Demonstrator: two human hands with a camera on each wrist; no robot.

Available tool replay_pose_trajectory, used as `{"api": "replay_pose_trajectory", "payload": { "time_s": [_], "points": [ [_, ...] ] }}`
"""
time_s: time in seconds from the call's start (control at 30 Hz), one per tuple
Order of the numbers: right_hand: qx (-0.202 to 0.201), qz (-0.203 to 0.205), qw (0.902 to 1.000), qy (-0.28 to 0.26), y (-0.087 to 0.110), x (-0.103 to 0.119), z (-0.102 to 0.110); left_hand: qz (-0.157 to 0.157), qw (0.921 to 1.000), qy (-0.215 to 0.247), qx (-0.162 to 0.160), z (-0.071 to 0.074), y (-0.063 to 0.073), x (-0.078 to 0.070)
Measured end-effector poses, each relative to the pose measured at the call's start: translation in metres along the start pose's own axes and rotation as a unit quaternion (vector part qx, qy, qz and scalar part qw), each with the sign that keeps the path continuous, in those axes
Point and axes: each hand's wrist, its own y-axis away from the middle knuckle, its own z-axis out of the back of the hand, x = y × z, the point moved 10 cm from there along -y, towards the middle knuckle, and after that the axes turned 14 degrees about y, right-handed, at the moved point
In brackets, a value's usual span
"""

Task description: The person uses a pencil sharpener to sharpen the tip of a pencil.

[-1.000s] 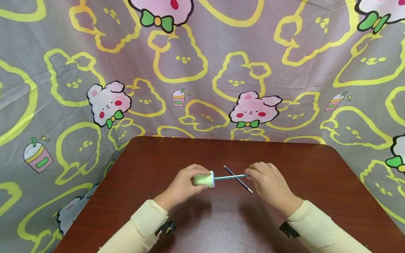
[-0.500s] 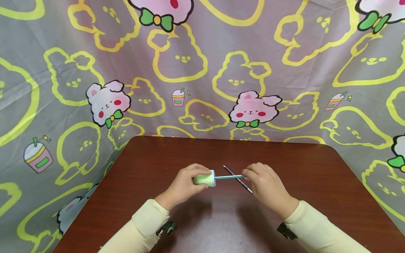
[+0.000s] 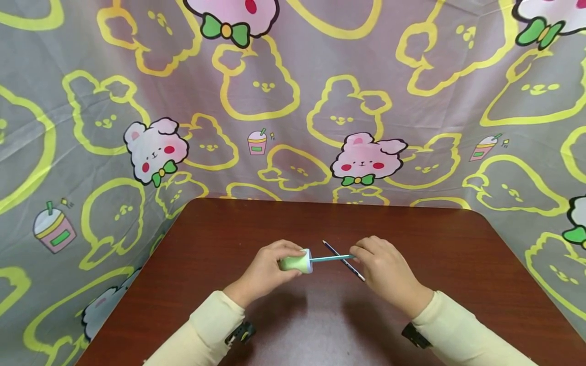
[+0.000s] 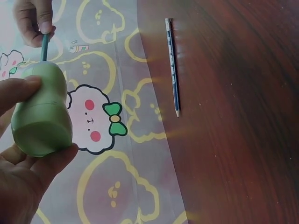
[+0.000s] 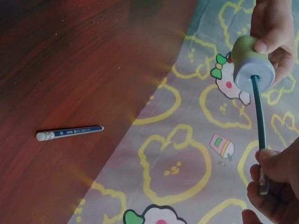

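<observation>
I am at a red-brown, wood-grained table (image 3: 256,223), closed in at the far side and both ends by grey cloth (image 3: 311,66) printed with cartoon bunnies (image 3: 368,158) and drink cups (image 3: 257,143): a curtained-off spot, whether home or studio I cannot tell.

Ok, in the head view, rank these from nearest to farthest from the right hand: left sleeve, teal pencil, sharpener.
1. Teal pencil: pinched by the right hand, pointing left.
2. Sharpener: left of the right hand, at the pencil's other end, gripped by the left hand.
3. Left sleeve: lower left, beyond the left hand.
</observation>
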Motion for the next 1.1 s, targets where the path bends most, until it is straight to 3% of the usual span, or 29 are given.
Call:
{"api": "replay_pose_trajectory", "payload": {
  "time_s": [0.3, 0.43, 0.6, 0.8, 0.87, 0.97, 1.03, 1.1],
  "points": [
    [-0.006, 0.0, 0.9996, -0.026, 0.009, -0.008, 0.001, 0.007, 1.0, 0.004, 0.005, 0.004, 0.001, 0.001],
    [-0.061, 0.033, 0.9975, -0.013, 0.01, -0.004, 0.008, 0.011, 0.9998, 0.009, 0.012, 0.006, 0.0, 0.005],
    [-0.141, 0.083, 0.9865, -0.003, 0.013, 0.003, 0.019, 0.029, 0.9988, 0.032, 0.024, 0.006, 0.0, 0.009],
    [-0.177, 0.104, 0.9786, 0.0, 0.013, 0.008, 0.024, 0.035, 0.9979, 0.045, 0.029, 0.006, -0.001, 0.007],
    [-0.168, 0.097, 0.981, -0.004, 0.012, 0.009, 0.023, 0.035, 0.9981, 0.044, 0.026, 0.006, 0.0, 0.007],
    [-0.123, 0.066, 0.99, -0.018, 0.009, 0.007, 0.019, 0.033, 0.9986, 0.036, 0.02, 0.006, 0.0, 0.007],
    [-0.073, 0.036, 0.9961, -0.034, 0.006, 0.003, 0.014, 0.027, 0.9991, 0.026, 0.019, 0.006, 0.001, 0.006],
    [0.004, -0.006, 0.9979, -0.064, 0.004, -0.003, 0.003, 0.015, 0.9996, 0.013, 0.019, 0.005, 0.0, 0.004]
  ]
}}
